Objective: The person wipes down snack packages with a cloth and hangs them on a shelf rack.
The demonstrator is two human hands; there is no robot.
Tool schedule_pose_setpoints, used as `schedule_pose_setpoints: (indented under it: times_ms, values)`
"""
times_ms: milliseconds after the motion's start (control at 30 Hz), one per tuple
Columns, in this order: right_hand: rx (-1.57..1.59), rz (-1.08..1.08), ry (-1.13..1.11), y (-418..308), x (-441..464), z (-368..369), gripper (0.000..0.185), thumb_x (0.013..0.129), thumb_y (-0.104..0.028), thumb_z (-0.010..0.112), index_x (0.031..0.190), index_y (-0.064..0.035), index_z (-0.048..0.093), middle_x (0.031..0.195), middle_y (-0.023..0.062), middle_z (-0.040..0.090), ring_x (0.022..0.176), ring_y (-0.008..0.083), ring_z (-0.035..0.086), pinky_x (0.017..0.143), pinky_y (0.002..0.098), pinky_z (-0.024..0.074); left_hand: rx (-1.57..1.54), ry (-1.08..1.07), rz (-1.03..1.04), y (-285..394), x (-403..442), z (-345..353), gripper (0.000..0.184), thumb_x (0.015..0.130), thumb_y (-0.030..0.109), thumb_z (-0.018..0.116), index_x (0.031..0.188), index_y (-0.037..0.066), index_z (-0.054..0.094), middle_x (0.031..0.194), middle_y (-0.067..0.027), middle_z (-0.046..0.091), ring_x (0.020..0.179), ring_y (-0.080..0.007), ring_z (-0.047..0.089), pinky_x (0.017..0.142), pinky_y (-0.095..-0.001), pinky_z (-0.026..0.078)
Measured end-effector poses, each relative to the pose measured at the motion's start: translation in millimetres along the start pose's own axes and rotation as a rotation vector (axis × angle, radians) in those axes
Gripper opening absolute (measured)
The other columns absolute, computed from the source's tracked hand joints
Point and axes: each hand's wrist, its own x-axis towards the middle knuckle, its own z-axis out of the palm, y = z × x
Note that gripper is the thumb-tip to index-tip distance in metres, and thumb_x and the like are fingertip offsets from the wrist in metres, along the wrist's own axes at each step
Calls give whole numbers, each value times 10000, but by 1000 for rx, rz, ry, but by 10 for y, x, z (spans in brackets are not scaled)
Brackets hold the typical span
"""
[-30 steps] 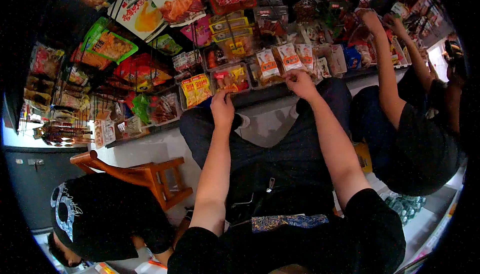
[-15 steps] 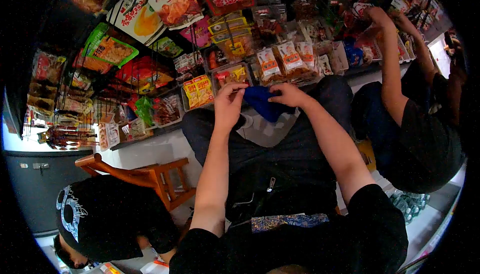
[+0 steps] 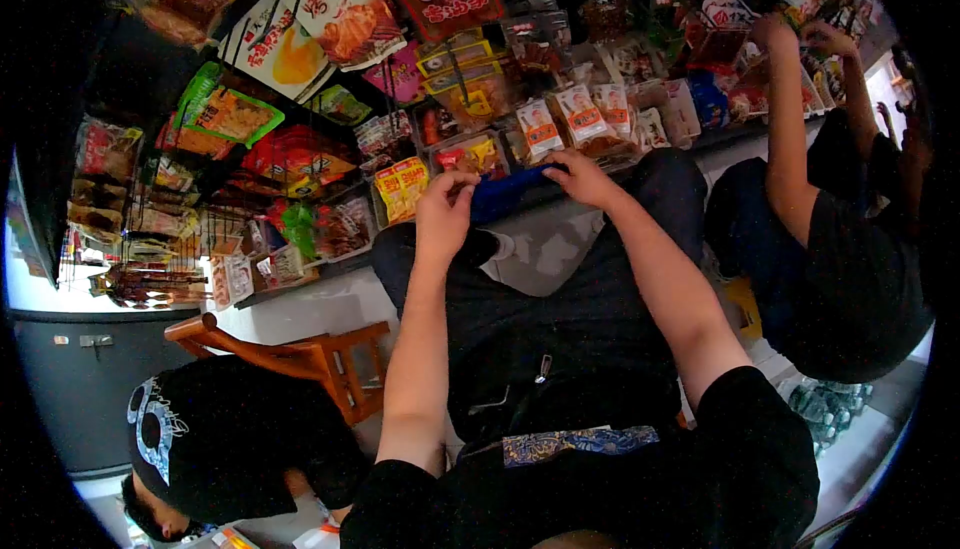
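A dark blue cloth (image 3: 510, 194) is stretched between my two hands, just in front of the bins. My left hand (image 3: 445, 211) pinches its left end, near the yellow packets (image 3: 402, 189). The other end is pinched by my right hand (image 3: 583, 180), below the white-and-orange labelled packs (image 3: 583, 114). Behind the cloth, a clear bin (image 3: 472, 157) holds red and yellow packets. The cloth's lower edge lies above my knees.
Hanging snack packs (image 3: 350, 9) fill the rack above the bins. A co-worker (image 3: 840, 269) at the right reaches into the shelf. Another person (image 3: 240, 439) is at the lower left beside a wooden chair (image 3: 345, 364). Bottles (image 3: 828, 411) stand at the lower right.
The blue cloth, hardly visible at first, came up between my hands, hung down in a point, and is now pulled into a flatter band. The co-worker's hands shifted right along the shelf.
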Motion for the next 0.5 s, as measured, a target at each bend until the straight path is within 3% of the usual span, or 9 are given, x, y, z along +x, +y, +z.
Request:
schedule_pose_setpoints:
  times_ms: [133,300,333,433,500]
  values:
    - [30,4,-27,52,15,-6,198,853,-22,553,1050,-29,545,1036,174,557,993,334,535,854,401,424,-126,23,-26,-7,27,-44,85,854,21,584,929,11,624,898,-56,645,826,-138,588,738,-259,449]
    - [41,76,-18,65,25,-93,287,740,-13,607,1023,-60,585,1077,175,593,1039,344,554,891,403,442,-219,96,-33,-20,55,-171,78,862,29,588,931,22,623,898,-41,632,845,-132,578,751,-256,454]
    - [39,79,-24,-2,19,-135,298,728,-9,611,1020,-63,585,1079,173,590,1044,345,550,895,401,439,-197,108,-123,11,52,-205,92,859,26,590,947,18,613,915,-44,627,850,-129,573,767,-259,459]
    - [-21,35,-37,-251,-50,-213,304,770,33,609,1059,-43,556,1107,154,552,1057,335,533,875,404,434,-353,136,-129,-40,46,-250,88,876,3,544,927,18,615,817,-9,588,752,-80,526,682,-222,418]
    - [-48,-5,30,-153,-24,-171,284,767,18,622,1039,-47,572,1082,155,551,1038,325,539,872,402,437,-308,140,-133,-53,43,-304,83,875,3,547,928,12,611,826,-13,589,756,-85,528,691,-227,424]
